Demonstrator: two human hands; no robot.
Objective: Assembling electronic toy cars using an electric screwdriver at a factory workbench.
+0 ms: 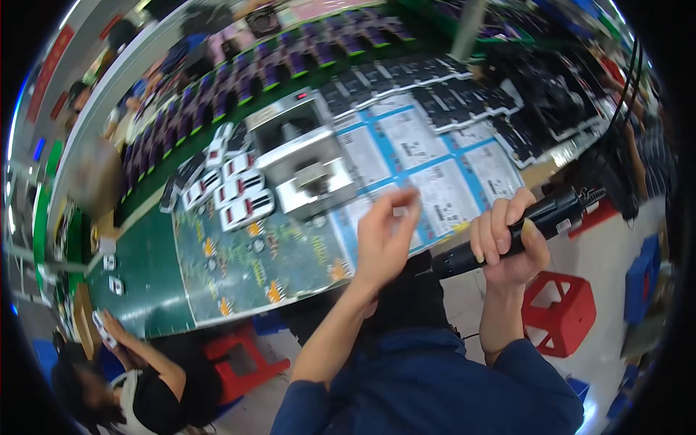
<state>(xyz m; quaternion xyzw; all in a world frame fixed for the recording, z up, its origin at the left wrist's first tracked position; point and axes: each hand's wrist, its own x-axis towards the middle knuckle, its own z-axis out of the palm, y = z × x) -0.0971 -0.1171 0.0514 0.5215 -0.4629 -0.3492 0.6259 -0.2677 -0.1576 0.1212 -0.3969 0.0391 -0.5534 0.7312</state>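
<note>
My right hand (505, 235) is wrapped round a black electric screwdriver (540, 226), held nearly level off the table's front edge, its cable end toward the upper right. My left hand (388, 235) hovers over the front of the printed sheets (423, 145), fingers curled and thumb near the fingertips. It is slightly blurred, and anything pinched there is too small to make out. Left of that hand, a metal box-shaped machine (315, 190) with a small red display stands on the bench. White-and-black plastic housings (246, 209) with dark red windows are piled beside the machine.
A patterned mat (261, 272) covers the near bench. Black plastic parts (457, 101) lie in rows behind the sheets. Purple-and-black parts (268, 65) line a green conveyor at the back. A red stool (560, 313) stands at right; a co-worker (145, 370) handles a white part at lower left.
</note>
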